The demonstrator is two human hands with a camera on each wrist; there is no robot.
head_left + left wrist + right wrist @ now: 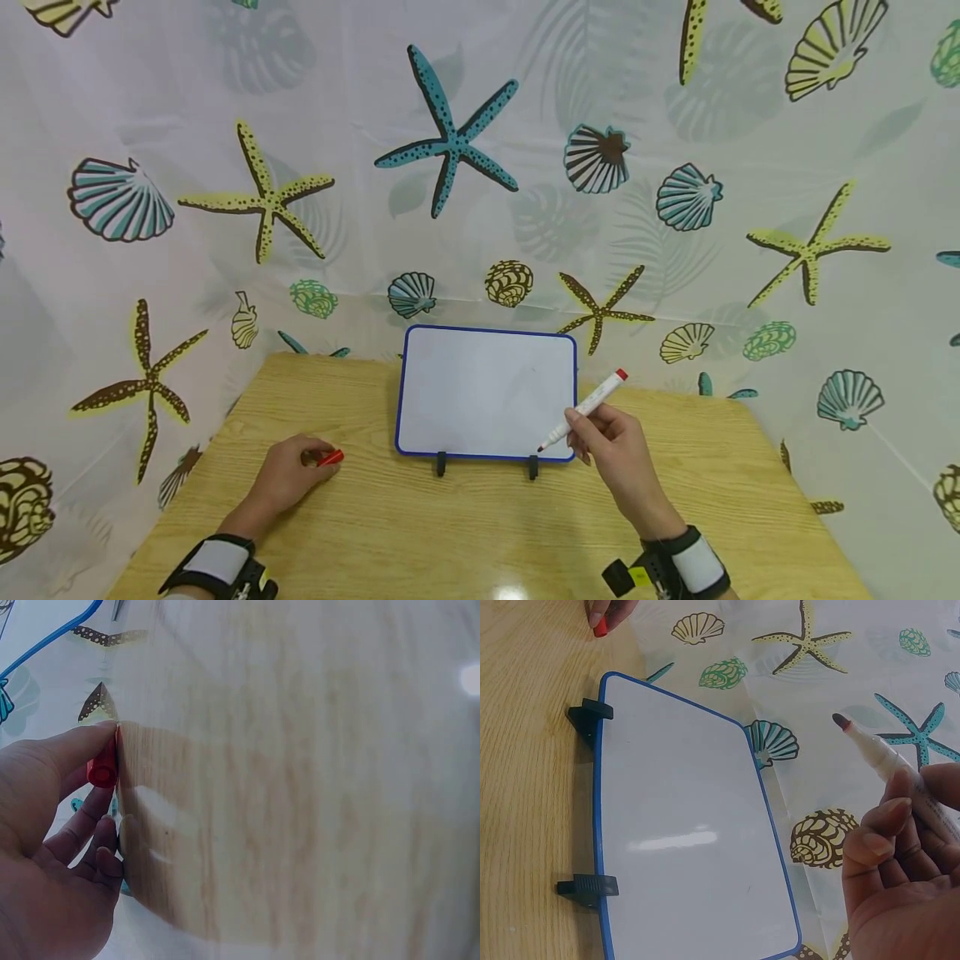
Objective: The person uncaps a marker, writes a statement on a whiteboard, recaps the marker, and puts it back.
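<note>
My right hand (617, 446) pinches a white marker (592, 402) with a red end, its dark tip bare and pointing down-left in front of the board's lower right corner. In the right wrist view the uncapped tip of the marker (877, 754) stands out past the fingers. A red marker cap (331, 457) is pinched between thumb and fingers of my left hand (288, 477), low over the table on the left. The left wrist view shows the cap's round end (103, 772). Between the hands a blue-framed whiteboard (487, 392) stands tilted back, its surface nearly bare.
Two black feet (441, 464) hold up the whiteboard's lower edge on the wooden table (360, 533). Behind and beside the table hangs a pale cloth (345, 100) printed with shells and starfish. Each wrist wears a strapped camera (221, 562).
</note>
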